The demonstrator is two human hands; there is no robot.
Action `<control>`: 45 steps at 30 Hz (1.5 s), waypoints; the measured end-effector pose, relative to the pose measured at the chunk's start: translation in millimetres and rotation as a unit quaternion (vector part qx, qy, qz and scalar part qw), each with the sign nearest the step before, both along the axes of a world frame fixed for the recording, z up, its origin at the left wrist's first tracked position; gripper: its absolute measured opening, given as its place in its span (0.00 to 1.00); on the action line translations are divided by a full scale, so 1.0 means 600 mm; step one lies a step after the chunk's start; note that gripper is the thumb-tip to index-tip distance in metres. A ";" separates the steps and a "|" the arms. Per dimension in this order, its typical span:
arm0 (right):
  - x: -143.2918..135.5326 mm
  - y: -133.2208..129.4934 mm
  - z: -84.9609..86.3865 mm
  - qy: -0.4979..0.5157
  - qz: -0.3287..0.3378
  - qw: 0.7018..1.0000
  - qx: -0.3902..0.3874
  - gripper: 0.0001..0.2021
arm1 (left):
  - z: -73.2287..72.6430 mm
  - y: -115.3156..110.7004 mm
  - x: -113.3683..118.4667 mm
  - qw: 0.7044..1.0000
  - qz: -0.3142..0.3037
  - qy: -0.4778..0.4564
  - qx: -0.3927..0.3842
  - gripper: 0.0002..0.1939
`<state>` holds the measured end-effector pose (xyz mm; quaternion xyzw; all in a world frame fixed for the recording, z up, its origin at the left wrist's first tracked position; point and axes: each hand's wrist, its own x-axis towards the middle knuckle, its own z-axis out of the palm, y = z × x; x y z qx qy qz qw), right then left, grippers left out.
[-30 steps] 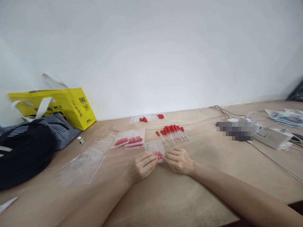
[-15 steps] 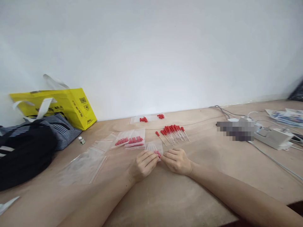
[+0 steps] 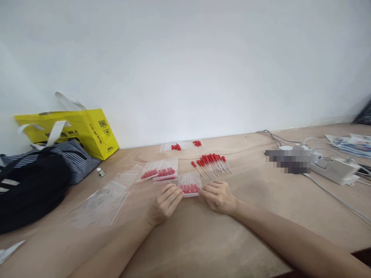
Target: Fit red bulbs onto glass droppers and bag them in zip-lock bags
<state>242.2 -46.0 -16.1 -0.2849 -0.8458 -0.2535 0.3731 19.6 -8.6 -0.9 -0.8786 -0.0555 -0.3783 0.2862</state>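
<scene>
A small clear zip bag (image 3: pixel 189 180) lies before me with several red-bulbed droppers (image 3: pixel 189 189) inside, bulbs toward me and clear stems pointing away. My left hand (image 3: pixel 165 202) pinches the bag's near left corner, fingers closed. At the near right corner, my right hand (image 3: pixel 218 197) grips the same edge with curled fingers. Just beyond my right hand, loose droppers (image 3: pixel 213 160) with red bulbs lie side by side on the wooden table (image 3: pixel 208 239). Left of the held bag, filled zip bags (image 3: pixel 165 173) are stacked, partly overlapping.
Flat clear bags (image 3: pixel 101 202) lie at the left, near a small bottle (image 3: pixel 100 172). A yellow bag (image 3: pixel 98 131) and a dark bag (image 3: pixel 31 189) stand farther left. Another bag with red bulbs (image 3: pixel 176 147) rests by the wall. A power strip (image 3: pixel 333 170) with cables sits right.
My left hand has slid left along the near edge of the zip bag, uncovering more red bulbs. My right hand stays at the right corner, almost unmoved.
</scene>
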 end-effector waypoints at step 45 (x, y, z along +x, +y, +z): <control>0.045 -0.009 0.010 0.014 -0.010 0.968 -0.252 0.11 | 0.081 0.116 -0.037 0.723 0.408 -0.142 -0.538 0.16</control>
